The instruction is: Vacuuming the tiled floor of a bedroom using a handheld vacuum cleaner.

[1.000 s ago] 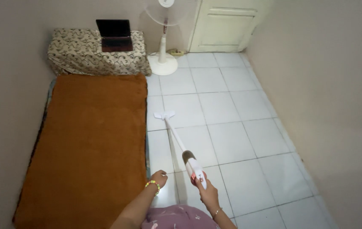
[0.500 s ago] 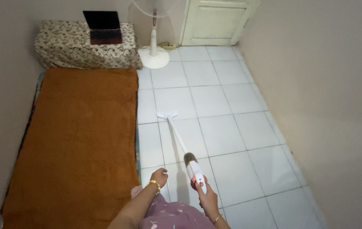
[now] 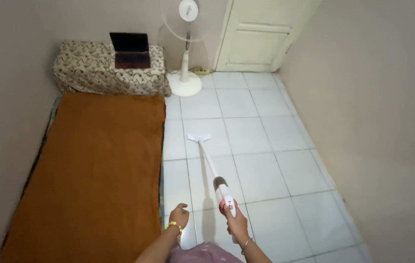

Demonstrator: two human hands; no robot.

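— Pushed further out since half a second ago, the white floor head (image 3: 198,138) now lies one tile nearer the door, and the view has tipped up to show more of the fan. What lies on the left?

— An orange-brown blanket over a floor mattress (image 3: 95,170) runs along the left wall; at its head sits a patterned cushion block (image 3: 105,68) with an open laptop (image 3: 130,50) on top.

— And the hands?

— The left hand (image 3: 179,215), a beaded bracelet on the wrist, hangs loosely curled and holds nothing, just beside the mattress edge. The right hand (image 3: 236,225) is wrapped around the handle of the stick vacuum (image 3: 219,187), whose tube slants forward to the floor head, flat on the white tiled floor (image 3: 275,160).

— Room to move?

— Open tiles stretch from the mattress edge to the beige right wall (image 3: 378,107). A white pedestal fan (image 3: 185,44) stands at the far end, its base near the cushion block, with a power strip (image 3: 198,71) just behind it; a closed cream door (image 3: 261,36) fills the far corner.
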